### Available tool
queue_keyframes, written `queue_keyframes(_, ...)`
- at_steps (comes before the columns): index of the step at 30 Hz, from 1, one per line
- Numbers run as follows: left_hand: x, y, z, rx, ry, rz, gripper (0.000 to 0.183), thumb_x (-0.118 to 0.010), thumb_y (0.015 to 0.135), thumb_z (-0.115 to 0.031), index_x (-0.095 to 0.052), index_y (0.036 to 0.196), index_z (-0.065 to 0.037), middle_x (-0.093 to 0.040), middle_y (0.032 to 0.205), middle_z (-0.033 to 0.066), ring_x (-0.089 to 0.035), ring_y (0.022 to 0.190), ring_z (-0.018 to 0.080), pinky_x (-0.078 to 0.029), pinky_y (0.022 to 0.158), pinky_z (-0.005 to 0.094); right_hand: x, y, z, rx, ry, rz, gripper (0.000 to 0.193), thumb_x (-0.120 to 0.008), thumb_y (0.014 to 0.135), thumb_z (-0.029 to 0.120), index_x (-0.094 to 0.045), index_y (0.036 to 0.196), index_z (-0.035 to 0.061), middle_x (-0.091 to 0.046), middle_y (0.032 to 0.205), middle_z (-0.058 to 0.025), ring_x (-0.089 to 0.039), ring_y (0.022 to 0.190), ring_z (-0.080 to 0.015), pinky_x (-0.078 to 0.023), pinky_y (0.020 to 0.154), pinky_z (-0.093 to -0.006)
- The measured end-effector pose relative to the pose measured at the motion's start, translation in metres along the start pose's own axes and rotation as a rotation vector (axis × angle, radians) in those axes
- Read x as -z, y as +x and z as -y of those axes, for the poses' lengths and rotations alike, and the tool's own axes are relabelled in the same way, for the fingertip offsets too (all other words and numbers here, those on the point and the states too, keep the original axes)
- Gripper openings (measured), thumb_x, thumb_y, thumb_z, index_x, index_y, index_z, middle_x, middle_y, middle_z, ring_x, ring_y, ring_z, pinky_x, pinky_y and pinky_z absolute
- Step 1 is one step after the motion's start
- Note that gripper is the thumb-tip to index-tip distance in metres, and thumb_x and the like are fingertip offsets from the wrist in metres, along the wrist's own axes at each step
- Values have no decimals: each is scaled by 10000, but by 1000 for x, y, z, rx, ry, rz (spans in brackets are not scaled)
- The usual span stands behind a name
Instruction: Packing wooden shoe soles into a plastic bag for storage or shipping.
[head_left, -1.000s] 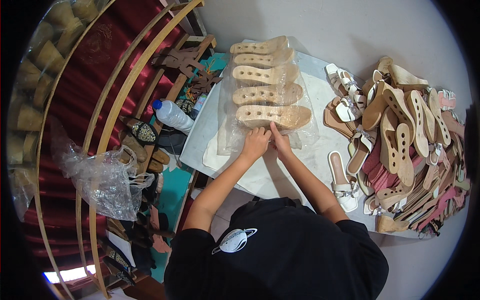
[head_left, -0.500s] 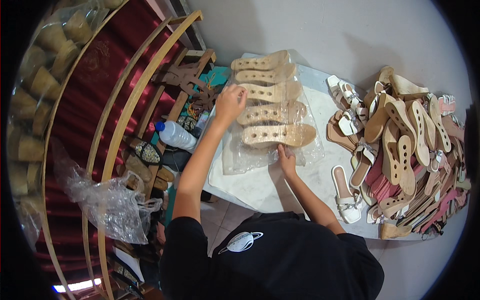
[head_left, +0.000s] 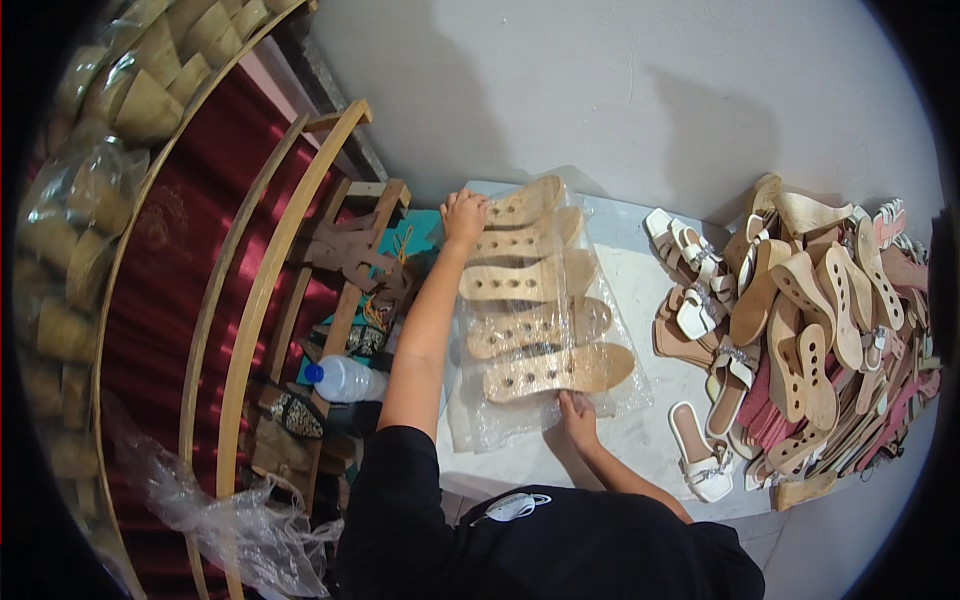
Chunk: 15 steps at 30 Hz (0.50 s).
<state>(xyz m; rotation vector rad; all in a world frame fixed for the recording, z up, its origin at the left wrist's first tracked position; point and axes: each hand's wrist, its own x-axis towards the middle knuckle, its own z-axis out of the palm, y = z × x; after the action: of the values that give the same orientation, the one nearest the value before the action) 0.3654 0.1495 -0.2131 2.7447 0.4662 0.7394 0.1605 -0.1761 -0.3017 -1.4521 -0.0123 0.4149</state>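
A clear plastic bag (head_left: 625,375) lies on the table, with several pale wooden shoe soles in a row inside it. Each sole has a line of round holes. My left hand (head_left: 465,217) is at the left end of the farthest wooden sole (head_left: 535,203), its fingers curled round that end through the plastic. At the near side, my right hand (head_left: 578,420) pinches the bag's edge beside the nearest wooden sole (head_left: 570,372). The thumb shows on top there, while the other fingers are mostly hidden.
White sandals (head_left: 700,455) and a heap of wooden wedge soles (head_left: 790,340) cover the table's right side. To the left stand a wooden rack (head_left: 245,330), a blue-capped bottle (head_left: 345,381) and crumpled plastic (head_left: 250,530). A grey wall (head_left: 600,90) rises behind the table.
My left hand has moved from the middle sole to the left end of the farthest one. My right hand stays at the near side. The whole scene sits lower in the picture.
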Motion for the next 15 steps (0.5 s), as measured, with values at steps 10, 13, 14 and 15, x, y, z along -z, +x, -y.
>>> queue_keyframes(10, -21, 44, 14, 121, 46, 432, 304, -479, 845, -354, -665, 904, -121, -632, 932, 140, -591, 893, 295, -190, 943, 519, 0, 1, -12, -77, -11, -11, 163, -519, 884, 155, -555, 812, 14, -502, 655, 19, -418, 573, -67, -337, 507, -225)
queue_keyframes(13, -16, 36, 16, 79, 66, 319, 289, -482, 843, -327, -665, 818, -105, -636, 818, 142, -594, 794, 313, -233, 896, 494, 3, 2, -6, -56, 8, -8, 167, -514, 885, 145, -548, 792, 10, -500, 645, 18, -418, 573, -66, -337, 508, -226)
queue_keyframes(14, -13, 34, 16, 44, 106, 278, 286, -483, 841, -317, -661, 787, -100, -634, 785, 141, -592, 762, 318, -253, 871, 480, 5, 3, -3, -21, -43, -8, 170, -510, 886, 143, -545, 783, 12, -498, 646, 21, -417, 574, -65, -333, 507, -223)
queue_keyframes(15, -10, 30, 16, 40, 106, 280, 286, -483, 841, -317, -661, 787, -100, -634, 785, 141, -592, 762, 318, -253, 871, 480, 9, 4, -1, 16, -95, -10, 173, -507, 887, 140, -542, 773, 15, -497, 646, 23, -416, 574, -63, -330, 505, -220)
